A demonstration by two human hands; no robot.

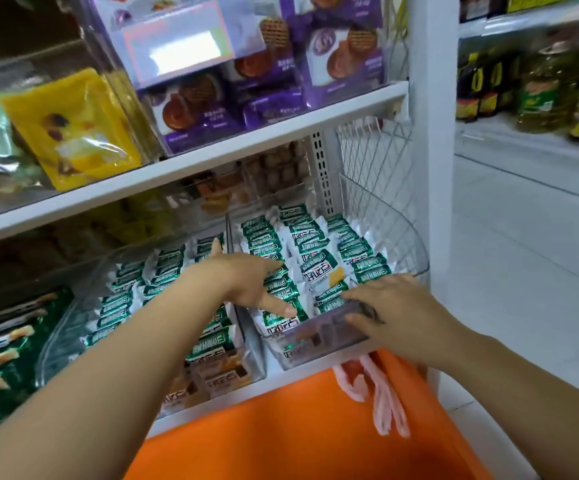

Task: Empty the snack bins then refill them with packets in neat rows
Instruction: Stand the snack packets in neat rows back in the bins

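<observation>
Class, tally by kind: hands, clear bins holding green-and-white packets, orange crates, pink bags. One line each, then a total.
Hands: 2, left hand, right hand
Clear bins: 2, left bin, right bin
Orange crate: 1
Pink bag: 1
Total: 6
</observation>
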